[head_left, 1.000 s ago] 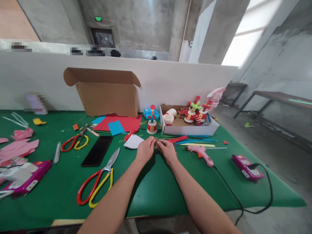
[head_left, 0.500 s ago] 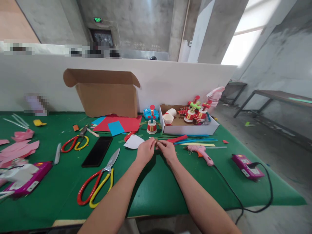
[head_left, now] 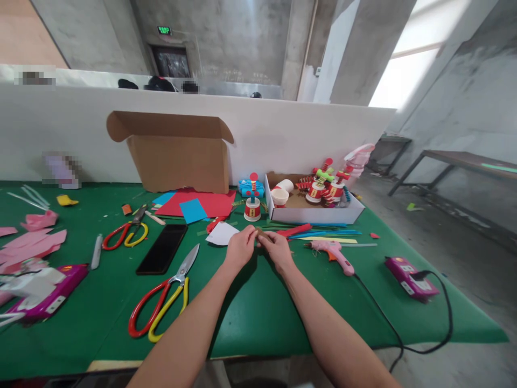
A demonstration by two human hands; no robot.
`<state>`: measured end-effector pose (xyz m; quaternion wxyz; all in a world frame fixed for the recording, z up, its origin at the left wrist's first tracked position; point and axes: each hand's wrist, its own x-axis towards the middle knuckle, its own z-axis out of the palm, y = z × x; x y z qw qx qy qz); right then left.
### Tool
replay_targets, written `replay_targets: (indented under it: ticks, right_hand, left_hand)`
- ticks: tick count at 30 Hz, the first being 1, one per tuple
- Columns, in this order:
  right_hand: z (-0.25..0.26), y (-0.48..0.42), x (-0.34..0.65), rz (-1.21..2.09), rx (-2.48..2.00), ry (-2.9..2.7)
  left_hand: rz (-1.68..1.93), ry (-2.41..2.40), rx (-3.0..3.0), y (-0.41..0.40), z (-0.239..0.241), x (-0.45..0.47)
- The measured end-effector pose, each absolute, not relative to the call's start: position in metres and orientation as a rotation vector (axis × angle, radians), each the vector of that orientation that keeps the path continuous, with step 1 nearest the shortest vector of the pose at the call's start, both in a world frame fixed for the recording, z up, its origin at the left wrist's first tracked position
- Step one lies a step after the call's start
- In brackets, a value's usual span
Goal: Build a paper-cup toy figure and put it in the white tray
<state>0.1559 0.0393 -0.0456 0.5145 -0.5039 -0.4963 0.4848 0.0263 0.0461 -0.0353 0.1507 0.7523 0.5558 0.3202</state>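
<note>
My left hand (head_left: 241,247) and my right hand (head_left: 277,249) meet over the middle of the green table, fingertips pinched together. Between them is a small brown piece (head_left: 264,236), perhaps paper or card, mostly hidden by the fingers. Just left of my left hand lies a white paper piece (head_left: 222,234). Beyond the hands stands a red paper-cup figure (head_left: 252,209) with springy folded arms. A pink glue gun (head_left: 332,253) rests to the right of my right hand. Large scissors (head_left: 177,280) with red and yellow handles lie left of my left forearm.
A white box (head_left: 315,215) holds cups and more figures. Paper strips (head_left: 323,234) lie before it. Leftward are a phone (head_left: 162,249), smaller scissors (head_left: 131,229), red sheets (head_left: 210,202) and pink scraps (head_left: 34,245). A purple power strip (head_left: 410,277) feeds a black cord at right.
More of the brown piece shows between my fingers now. My hands stay in nearly the same place, and the view has shifted slightly.
</note>
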Motion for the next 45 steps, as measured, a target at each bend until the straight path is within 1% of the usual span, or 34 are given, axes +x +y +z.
replay_targets:
  ticks: [10, 17, 22, 26, 30, 33, 35, 45]
  right_hand:
    - [-0.054, 0.043, 0.16, 1.068, -1.279, -1.248]
    - [-0.052, 0.042, 0.157, 1.096, -1.226, -1.282]
    - [-0.053, 0.042, 0.156, 1.119, -1.2, -1.282]
    - [-0.051, 0.04, 0.155, 1.172, -1.208, -1.22]
    - [-0.051, 0.04, 0.153, 1.222, -1.196, -1.124]
    - [-0.053, 0.041, 0.154, 1.218, -1.19, -1.066]
    - [-0.052, 0.041, 0.155, 1.217, -1.189, -1.075]
    - [-0.048, 0.041, 0.158, 1.208, -1.148, -1.21]
  left_hand:
    - [0.729, 1.636, 2.373, 0.034, -0.031, 0.036]
    - [0.953, 1.574, 2.057, 0.045, -0.031, 0.026]
    - [1.004, 1.527, 2.063, 0.046, -0.033, 0.025]
    - [0.933, 1.582, 2.134, 0.044, -0.034, 0.027]
    - [0.787, 1.671, 2.268, 0.038, -0.032, 0.033]
    - [0.649, 1.687, 2.372, 0.034, -0.028, 0.037]
    - [0.625, 1.704, 2.359, 0.034, -0.027, 0.038]
    - [0.824, 1.66, 2.19, 0.043, -0.032, 0.026]
